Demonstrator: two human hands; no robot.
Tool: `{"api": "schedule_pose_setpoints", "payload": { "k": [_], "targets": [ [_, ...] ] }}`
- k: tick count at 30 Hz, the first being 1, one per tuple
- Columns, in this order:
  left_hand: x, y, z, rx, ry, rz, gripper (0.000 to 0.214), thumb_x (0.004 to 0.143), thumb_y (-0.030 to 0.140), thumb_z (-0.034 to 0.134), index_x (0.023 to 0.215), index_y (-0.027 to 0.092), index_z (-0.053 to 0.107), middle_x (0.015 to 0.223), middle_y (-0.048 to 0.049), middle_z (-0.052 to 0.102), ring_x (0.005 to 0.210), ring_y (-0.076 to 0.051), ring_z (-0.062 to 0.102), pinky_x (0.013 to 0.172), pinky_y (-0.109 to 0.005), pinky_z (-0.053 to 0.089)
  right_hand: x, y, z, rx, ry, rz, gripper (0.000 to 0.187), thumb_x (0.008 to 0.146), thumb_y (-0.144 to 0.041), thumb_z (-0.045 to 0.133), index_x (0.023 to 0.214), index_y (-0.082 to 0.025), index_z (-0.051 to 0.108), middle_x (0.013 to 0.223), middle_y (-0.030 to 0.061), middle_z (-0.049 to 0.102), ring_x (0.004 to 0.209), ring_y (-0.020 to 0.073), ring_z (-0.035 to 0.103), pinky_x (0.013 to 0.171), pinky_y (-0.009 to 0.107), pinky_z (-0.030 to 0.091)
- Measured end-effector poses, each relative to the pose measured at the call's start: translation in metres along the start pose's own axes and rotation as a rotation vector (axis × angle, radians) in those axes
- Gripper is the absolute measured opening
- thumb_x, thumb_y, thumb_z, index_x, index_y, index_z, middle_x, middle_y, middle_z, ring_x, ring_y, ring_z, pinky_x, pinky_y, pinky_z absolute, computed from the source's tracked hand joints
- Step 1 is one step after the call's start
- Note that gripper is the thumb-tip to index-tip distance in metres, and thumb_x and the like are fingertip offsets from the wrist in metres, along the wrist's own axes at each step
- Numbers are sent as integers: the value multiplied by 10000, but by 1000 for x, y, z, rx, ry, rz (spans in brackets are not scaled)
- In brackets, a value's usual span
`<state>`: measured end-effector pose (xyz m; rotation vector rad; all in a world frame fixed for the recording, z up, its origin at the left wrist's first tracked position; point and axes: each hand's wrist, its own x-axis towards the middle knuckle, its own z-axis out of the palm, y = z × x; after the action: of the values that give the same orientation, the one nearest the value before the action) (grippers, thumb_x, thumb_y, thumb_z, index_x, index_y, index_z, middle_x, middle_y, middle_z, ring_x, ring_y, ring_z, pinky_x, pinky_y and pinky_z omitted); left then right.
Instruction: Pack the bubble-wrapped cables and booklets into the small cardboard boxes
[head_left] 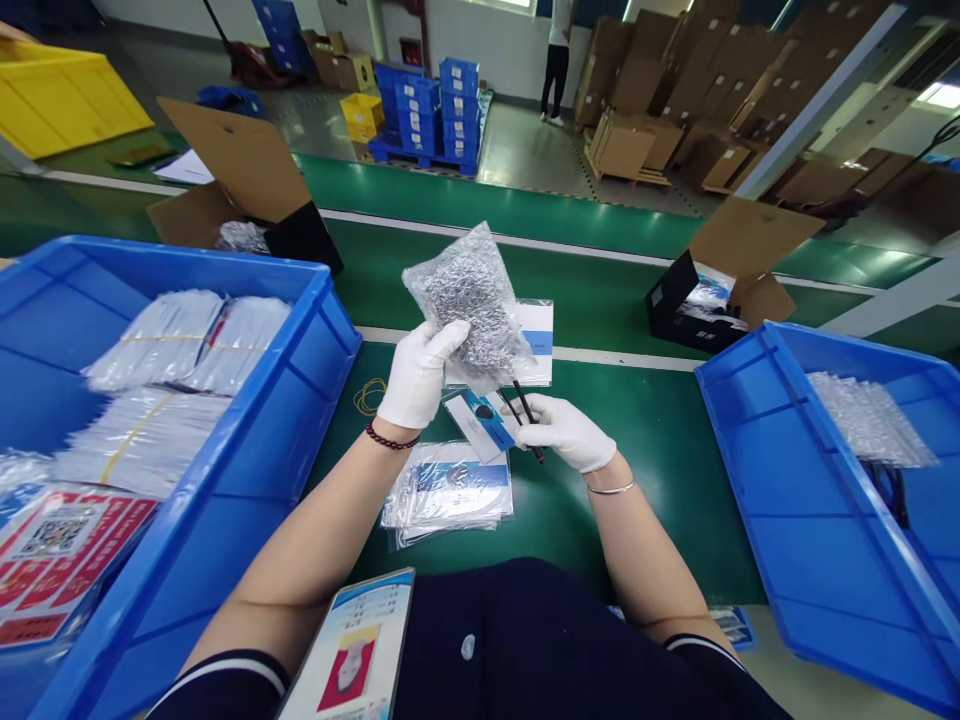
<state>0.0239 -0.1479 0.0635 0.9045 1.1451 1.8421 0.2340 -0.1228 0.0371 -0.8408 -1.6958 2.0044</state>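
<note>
Silvery bubble wrap, crinkled and dimpled, forms the pouch [469, 300] that the left hand [417, 375] holds upright over the green belt [645, 440], its white-gloved fingers clenched on the pouch's lower edge. The right hand [564, 432], also gloved, pinches a thin black cable [526, 413] that runs up into the pouch's mouth, and a small glossy card [480, 423] rests against its fingers. How much of the cable sits inside the pouch is hidden by the wrap.

Below the hands lies a flat stack of clear plastic bags [448, 492] with blue-and-white inserts, and another bag [536, 340] lies beyond the pouch. A loose yellow rubber band [367, 397] lies just beside the left blue crate [300, 400], whose hard rim borders the belt; inside it are banded bundles of clear sleeves [184, 340]. The right blue crate [739, 450] holds more bubble-wrapped pouches [870, 415]; its far side is cut off by the frame. Between the two crates the belt leaves open room around the hands. Two open cardboard boxes [739, 270] stand on the belt's far side, their contents hard to make out.
</note>
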Motion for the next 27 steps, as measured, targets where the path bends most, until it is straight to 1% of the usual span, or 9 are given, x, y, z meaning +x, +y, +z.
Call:
{"api": "schedule_pose_setpoints", "payload": {
  "k": [3,5,7,11,14,18,21,24,27],
  "targets": [
    [5,-10,-6,-76,112,7,385,683,425,815,948,157,735,1108,-49,723,1165,-261,610,1029,-348,477,3,7,0,45,114,-65,267,766,-405,716,824,-169,608,599,-56,547,543,101,429,531,242,378],
    [8,-14,-9,-144,171,-16,388,706,424,803,981,163,721,1139,-57,718,1192,-247,601,1032,-349,487,5,11,1,102,172,-96,328,773,-471,723,843,-176,597,548,-73,498,522,104,409,527,246,371],
    [8,-16,-10,-261,158,-83,392,767,432,759,1060,179,698,1176,-65,709,1237,-238,579,1040,-370,494,8,15,3,230,242,-138,367,751,-473,760,933,-185,623,578,-69,519,541,114,449,548,250,398],
    [-4,-18,-1,-581,-48,-255,371,864,428,657,1176,228,659,1249,-66,684,1349,-239,494,1096,-430,462,13,18,10,614,303,-318,536,674,-578,795,1080,-253,669,985,40,683,815,172,610,681,292,511],
    [-20,-30,10,-641,-131,-297,354,818,370,697,1129,202,685,1236,-79,688,1348,-261,496,1131,-446,426,15,21,15,742,279,-405,582,632,-575,832,1125,-302,687,1228,47,652,885,170,606,703,287,535],
    [-41,-61,14,-430,-135,-352,318,635,286,829,908,164,721,1045,-89,743,1183,-315,617,1109,-471,435,16,26,17,773,407,-430,292,731,-530,793,910,-314,713,993,14,707,707,154,581,584,284,527],
    [-47,-74,5,-152,-193,-242,254,621,331,827,822,213,724,982,-67,749,1052,-318,667,1043,-481,477,15,27,16,743,485,-439,332,739,-612,756,772,-295,661,841,-12,696,763,178,642,680,326,576],
    [-46,-64,0,-27,-337,-148,200,705,428,743,775,241,754,956,-79,746,986,-322,676,1000,-468,495,14,28,13,723,516,-343,420,728,-675,718,781,-266,635,857,11,720,858,239,695,823,429,584],
    [-43,-36,7,106,-493,-82,148,681,397,745,710,253,759,1007,-63,751,1031,-326,652,1023,-434,471,15,35,7,629,547,-200,424,676,-644,748,756,-244,631,714,32,710,758,284,709,790,470,591]
  ]
}}
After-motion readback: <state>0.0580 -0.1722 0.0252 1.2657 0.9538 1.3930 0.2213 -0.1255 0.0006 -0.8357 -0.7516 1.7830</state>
